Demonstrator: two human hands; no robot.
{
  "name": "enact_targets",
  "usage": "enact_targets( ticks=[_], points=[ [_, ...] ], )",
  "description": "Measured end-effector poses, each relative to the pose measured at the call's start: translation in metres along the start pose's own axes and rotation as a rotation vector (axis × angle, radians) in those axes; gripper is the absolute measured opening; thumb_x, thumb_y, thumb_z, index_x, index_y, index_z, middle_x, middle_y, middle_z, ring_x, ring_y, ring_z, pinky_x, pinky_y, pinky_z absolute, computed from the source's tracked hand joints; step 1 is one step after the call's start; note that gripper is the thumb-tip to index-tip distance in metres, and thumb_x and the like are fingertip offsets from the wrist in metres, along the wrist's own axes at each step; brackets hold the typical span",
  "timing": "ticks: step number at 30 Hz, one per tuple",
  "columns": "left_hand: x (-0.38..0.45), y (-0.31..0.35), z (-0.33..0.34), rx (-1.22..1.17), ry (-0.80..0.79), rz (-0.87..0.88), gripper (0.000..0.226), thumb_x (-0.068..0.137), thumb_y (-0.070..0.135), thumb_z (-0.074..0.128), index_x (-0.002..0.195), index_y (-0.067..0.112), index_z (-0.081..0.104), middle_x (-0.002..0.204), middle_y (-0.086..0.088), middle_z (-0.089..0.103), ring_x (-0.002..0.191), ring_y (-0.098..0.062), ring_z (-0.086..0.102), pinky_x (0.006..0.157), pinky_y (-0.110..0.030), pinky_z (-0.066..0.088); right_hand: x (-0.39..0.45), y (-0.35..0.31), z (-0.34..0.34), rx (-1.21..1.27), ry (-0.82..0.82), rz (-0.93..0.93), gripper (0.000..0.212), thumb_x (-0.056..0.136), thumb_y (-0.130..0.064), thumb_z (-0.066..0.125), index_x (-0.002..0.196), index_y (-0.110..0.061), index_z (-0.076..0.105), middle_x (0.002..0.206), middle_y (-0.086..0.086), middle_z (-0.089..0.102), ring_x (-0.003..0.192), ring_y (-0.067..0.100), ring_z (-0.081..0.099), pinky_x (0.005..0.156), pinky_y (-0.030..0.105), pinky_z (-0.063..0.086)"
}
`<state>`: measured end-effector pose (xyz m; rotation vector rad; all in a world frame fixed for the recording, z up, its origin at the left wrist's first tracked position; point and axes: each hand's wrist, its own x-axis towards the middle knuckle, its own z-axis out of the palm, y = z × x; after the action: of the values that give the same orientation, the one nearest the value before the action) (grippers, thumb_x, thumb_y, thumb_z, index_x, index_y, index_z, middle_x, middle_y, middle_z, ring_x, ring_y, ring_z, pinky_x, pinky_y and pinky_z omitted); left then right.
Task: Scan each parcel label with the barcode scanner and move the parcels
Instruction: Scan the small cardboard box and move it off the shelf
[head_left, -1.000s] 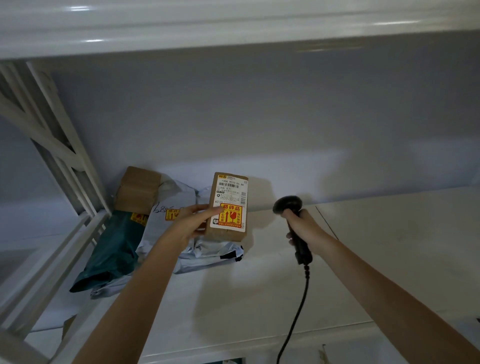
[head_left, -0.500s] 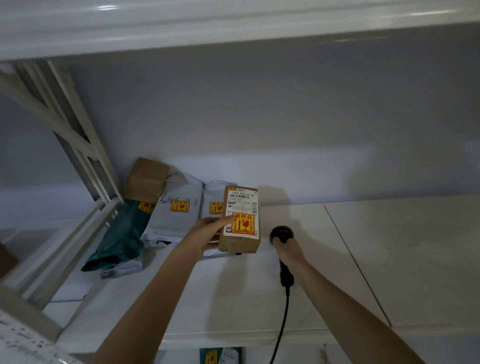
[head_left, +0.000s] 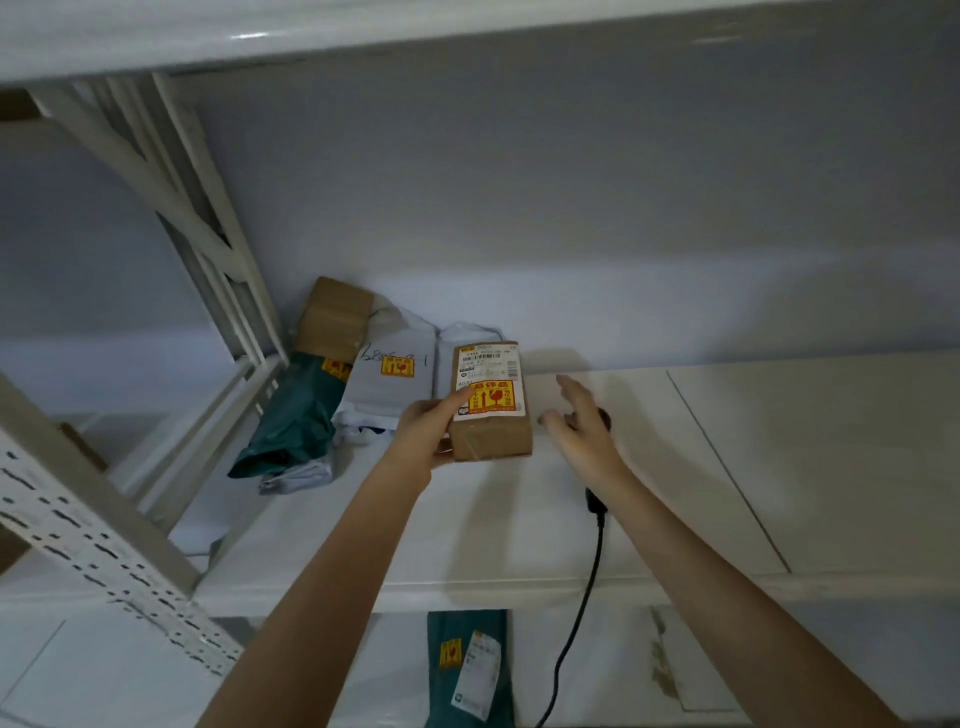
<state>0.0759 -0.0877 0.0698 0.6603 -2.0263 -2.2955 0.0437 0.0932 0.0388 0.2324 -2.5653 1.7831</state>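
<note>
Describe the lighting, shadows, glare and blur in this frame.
Head view: dim, bluish light; a glare streak on the upper shelf edge; the box shadows the wall behind it; the open right hand is motion-blurred; wide-angle lens tilts the shelf upright.

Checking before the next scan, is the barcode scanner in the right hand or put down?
Put down. The barcode scanner lies on the shelf beneath the right hand, whose fingers are spread, gripping nothing.

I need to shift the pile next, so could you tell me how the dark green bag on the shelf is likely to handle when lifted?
The green bag would probably sag when lifted, since its film is creased and it slumps over the grey bag. It looks glossy, so it may slip. Its yellow sticker suggests gentle handling.
</note>
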Motion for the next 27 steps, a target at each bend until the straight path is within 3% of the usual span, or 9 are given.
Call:
enact_targets(
  ticks=[2,4,7,10,14,17,22,27],
  points=[
    [-0.012,0.003,-0.011,-0.047,0.001,0.012,0.046,0.080,0.037,0.071,0.113,0.007,0.060,0.101,-0.012,0.070,0.084,-0.023,0.067,0.055,-0.031,0.057,-0.024,-0.026,0.005,0.244,-0.216,-0.025,0.054,0.092,-0.014,0.051,0.143,-0.019,0.036,0.142,-0.007,0.043,0.117,-0.006,0.049,0.085,0.001,0.037],
    [-0.027,0.006,-0.026,-0.076,-0.002,0.040,0.050,0.080,0.039,0.071,0.116,0.007,0.057,0.101,-0.012,0.069,0.083,-0.023,0.068,0.051,-0.029,0.056,-0.046,-0.048,0.012,0.292,-0.289,-0.077,0.054,0.092,-0.013,0.054,0.142,-0.020,0.038,0.135,-0.013,0.049,0.107,-0.015,0.052,0.079,-0.001,0.041],
    [-0.061,0.012,-0.057,-0.071,-0.031,0.106,0.049,0.081,0.039,0.069,0.118,0.009,0.056,0.101,-0.010,0.069,0.087,-0.022,0.067,0.061,-0.031,0.056,-0.084,-0.078,0.033,0.235,-0.235,-0.170,0.062,0.089,-0.015,0.061,0.145,-0.017,0.033,0.143,-0.002,0.047,0.126,0.007,0.047,0.103,0.025,0.043],
    [-0.101,0.026,-0.091,-0.012,-0.109,0.218,0.048,0.079,0.041,0.070,0.116,0.011,0.059,0.107,-0.008,0.069,0.096,-0.019,0.066,0.077,-0.031,0.055,-0.118,-0.105,0.053,0.219,-0.143,-0.261,0.058,0.089,-0.017,0.061,0.141,-0.014,0.038,0.141,0.003,0.049,0.131,0.017,0.044,0.111,0.042,0.036],
    [-0.153,0.049,-0.132,0.240,-0.110,0.434,0.048,0.076,0.039,0.073,0.117,0.018,0.057,0.107,0.008,0.066,0.098,-0.007,0.062,0.077,-0.018,0.048,-0.155,-0.142,0.071,0.231,-0.072,-0.332,0.046,0.089,-0.023,0.062,0.133,-0.020,0.049,0.131,0.001,0.058,0.123,0.015,0.052,0.107,0.038,0.041],
    [-0.187,0.065,-0.154,0.289,-0.071,0.538,0.049,0.076,0.036,0.074,0.118,0.014,0.059,0.107,0.005,0.067,0.098,-0.009,0.064,0.079,-0.018,0.052,-0.177,-0.174,0.078,0.247,-0.064,-0.384,0.036,0.088,-0.026,0.063,0.122,-0.026,0.055,0.120,-0.003,0.064,0.113,0.012,0.059,0.098,0.028,0.049],
    [-0.245,0.095,-0.180,0.309,0.027,0.702,0.047,0.076,0.040,0.070,0.116,0.015,0.062,0.102,0.006,0.068,0.094,-0.005,0.064,0.080,-0.021,0.052,-0.208,-0.229,0.081,0.232,-0.052,-0.470,0.043,0.083,-0.038,0.066,0.122,-0.021,0.060,0.117,-0.002,0.067,0.110,0.014,0.062,0.094,0.037,0.053],
    [-0.307,0.130,-0.199,0.262,0.106,0.834,0.058,0.060,0.057,0.064,0.107,0.023,0.066,0.094,0.013,0.071,0.081,0.003,0.067,0.061,-0.005,0.049,-0.240,-0.287,0.071,0.222,-0.042,-0.608,0.046,0.072,-0.057,0.065,0.113,-0.034,0.063,0.103,-0.014,0.070,0.099,0.005,0.066,0.081,0.028,0.057]
  ],
)
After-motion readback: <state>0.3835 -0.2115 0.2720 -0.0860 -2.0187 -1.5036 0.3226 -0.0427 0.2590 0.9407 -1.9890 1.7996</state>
